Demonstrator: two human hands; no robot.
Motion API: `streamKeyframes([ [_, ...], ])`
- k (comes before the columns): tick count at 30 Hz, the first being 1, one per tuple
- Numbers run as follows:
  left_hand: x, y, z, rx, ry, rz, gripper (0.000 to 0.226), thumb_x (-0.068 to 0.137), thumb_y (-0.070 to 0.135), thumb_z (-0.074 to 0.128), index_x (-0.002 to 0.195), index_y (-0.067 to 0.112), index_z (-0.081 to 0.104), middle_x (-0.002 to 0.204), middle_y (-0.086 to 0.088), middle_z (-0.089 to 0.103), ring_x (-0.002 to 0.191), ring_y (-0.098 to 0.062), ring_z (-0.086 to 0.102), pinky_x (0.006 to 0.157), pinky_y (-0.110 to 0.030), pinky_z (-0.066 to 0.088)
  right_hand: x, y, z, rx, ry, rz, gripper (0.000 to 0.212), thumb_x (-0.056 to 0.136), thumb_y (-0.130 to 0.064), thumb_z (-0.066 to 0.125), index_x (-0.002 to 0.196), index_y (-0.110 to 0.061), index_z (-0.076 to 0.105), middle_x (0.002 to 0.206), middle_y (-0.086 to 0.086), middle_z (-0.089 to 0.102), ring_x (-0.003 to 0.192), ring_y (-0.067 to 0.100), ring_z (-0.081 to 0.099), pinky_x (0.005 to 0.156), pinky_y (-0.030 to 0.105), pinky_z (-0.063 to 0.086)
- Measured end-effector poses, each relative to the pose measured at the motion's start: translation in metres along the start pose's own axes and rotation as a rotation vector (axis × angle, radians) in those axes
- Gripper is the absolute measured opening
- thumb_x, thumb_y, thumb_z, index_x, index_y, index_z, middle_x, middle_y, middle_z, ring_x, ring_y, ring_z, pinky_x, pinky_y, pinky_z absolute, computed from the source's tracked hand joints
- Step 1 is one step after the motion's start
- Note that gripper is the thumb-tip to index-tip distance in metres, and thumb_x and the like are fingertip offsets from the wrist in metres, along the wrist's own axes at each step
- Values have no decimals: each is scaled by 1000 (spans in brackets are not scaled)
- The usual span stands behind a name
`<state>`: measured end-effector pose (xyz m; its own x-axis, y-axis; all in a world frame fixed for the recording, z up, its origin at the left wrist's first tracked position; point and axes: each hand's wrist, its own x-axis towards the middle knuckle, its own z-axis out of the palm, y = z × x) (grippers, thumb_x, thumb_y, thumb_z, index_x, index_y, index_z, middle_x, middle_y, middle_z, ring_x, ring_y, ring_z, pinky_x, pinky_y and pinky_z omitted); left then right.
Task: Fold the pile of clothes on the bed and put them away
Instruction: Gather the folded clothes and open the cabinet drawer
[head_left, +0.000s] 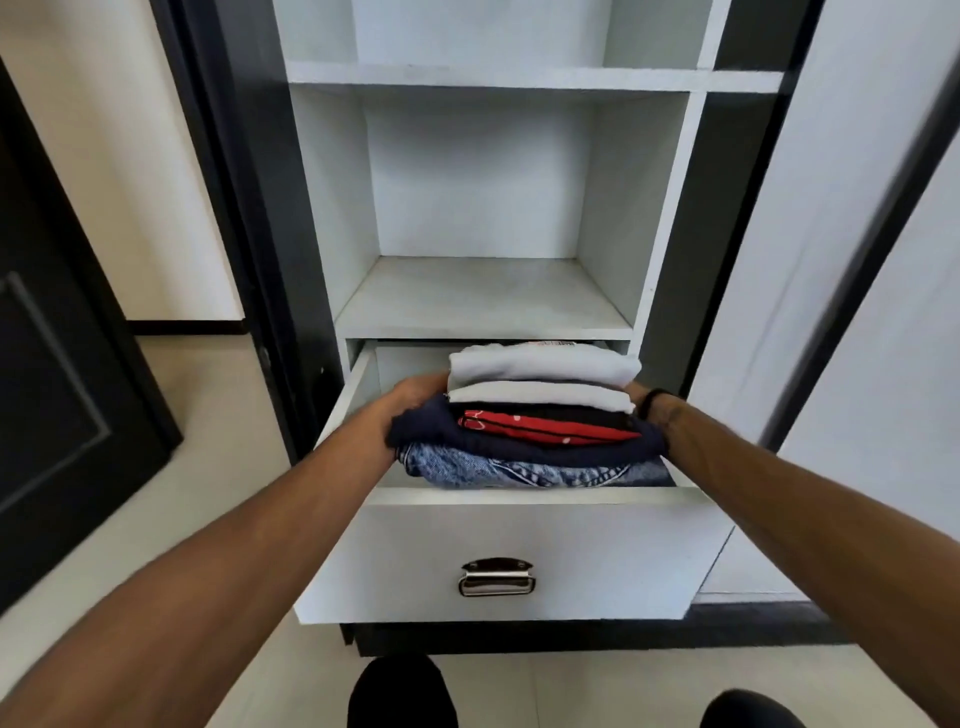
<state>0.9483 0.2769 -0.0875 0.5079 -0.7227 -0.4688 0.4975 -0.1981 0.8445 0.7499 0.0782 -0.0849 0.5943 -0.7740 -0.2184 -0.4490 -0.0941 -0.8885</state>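
A stack of folded clothes (535, 415) sits in the open white drawer (498, 551) of a wardrobe. From the top it holds two white pieces, a red and black piece, a navy piece and blue denim at the bottom. My left hand (410, 410) grips the stack's left side, fingers tucked under the navy layer. My right hand (641, 397) holds the right side; most of it is hidden behind the clothes, and a black band circles the wrist. Whether the stack rests on the drawer floor I cannot tell.
Above the drawer is a bare white shelf (483, 301), with more white compartments higher up. A metal handle (496, 577) is on the drawer front. A black door (62, 389) stands at the left, a white wardrobe panel (841, 260) at the right. My feet are on the floor below.
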Motion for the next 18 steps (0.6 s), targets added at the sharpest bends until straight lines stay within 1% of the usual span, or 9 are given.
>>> streamKeyframes([
  [2,15,-1,-2,-24,-26,3,39,107,15,44,86,-3,70,76,-18,72,63,-27,73,49,-31,58,7,-6,10,32,27,43,40,109,7,28,78,-2,52,82,9,41,96,26,37,89,31,40],
  [4,22,-1,0,-9,10,-58,26,105,19,50,104,-1,68,85,-19,70,74,-30,72,67,-36,61,17,-5,17,153,-6,37,47,107,11,29,79,-2,64,73,12,55,91,25,44,85,30,45],
  [6,32,-3,-2,77,85,-31,27,101,12,55,87,-2,73,71,-19,70,59,-26,70,63,-37,58,41,5,25,282,-89,47,46,108,3,39,72,-6,66,59,8,64,69,19,58,62,19,47],
  [7,39,-6,-5,137,117,-24,26,99,9,60,80,-5,72,65,-18,71,53,-25,69,61,-37,58,50,9,29,252,-188,91,35,109,-11,48,79,-7,66,68,10,69,70,18,62,65,18,48],
  [9,45,-16,-9,235,142,-76,20,90,12,72,98,-5,75,86,-18,77,74,-28,76,77,-43,63,61,18,35,235,-308,183,33,99,-41,65,104,-9,73,98,11,77,86,22,71,84,31,56],
  [11,54,-22,-15,245,154,-148,17,84,11,75,98,1,74,90,-16,77,84,-32,74,91,-51,59,77,30,38,166,-397,247,75,70,-58,87,125,-10,70,118,12,75,103,27,73,100,42,56],
  [13,52,-27,-13,329,172,-215,6,87,10,69,89,4,67,79,-15,71,79,-29,69,90,-50,58,83,44,43,30,-429,327,110,45,-68,93,134,-11,64,129,14,71,118,32,67,105,49,52],
  [15,45,-32,-9,460,151,-288,13,92,13,63,99,2,61,94,-16,66,86,-31,66,89,-50,55,84,50,46,-71,-415,363,98,64,-70,83,136,-9,59,132,16,66,119,35,65,100,51,55],
  [18,32,-34,-6,590,179,-255,27,97,19,62,117,1,56,114,-18,60,104,-38,64,95,-58,54,77,47,44,-286,-329,294,87,78,-72,73,136,-9,55,128,17,64,103,34,68,73,41,60],
])
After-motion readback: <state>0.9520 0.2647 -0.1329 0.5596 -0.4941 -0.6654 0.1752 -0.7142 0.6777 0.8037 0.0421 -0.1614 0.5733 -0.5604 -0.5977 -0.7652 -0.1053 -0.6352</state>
